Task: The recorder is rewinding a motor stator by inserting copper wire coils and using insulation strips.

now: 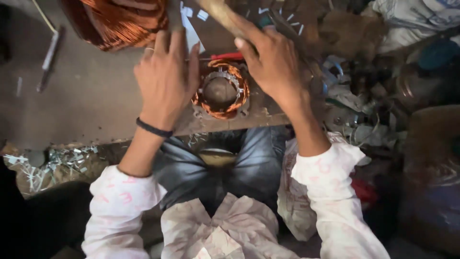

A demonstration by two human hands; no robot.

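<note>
The round metal ring (220, 91), wrapped in shiny copper wire, sits on the rough wooden board (86, 96). My left hand (165, 79) lies flat beside it, fingers together. My right hand (270, 60) grips a wooden handle (220, 14).

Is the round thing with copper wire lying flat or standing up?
Lying flat: the copper ring rests on the bench, its round hole facing up.

Surface: worn brown wooden board (86, 96).
On it: round motor stator (221, 89) wound with copper wire, red-handled tool (227, 56), copper wire coil (120, 19), white paper scraps (191, 29).
</note>
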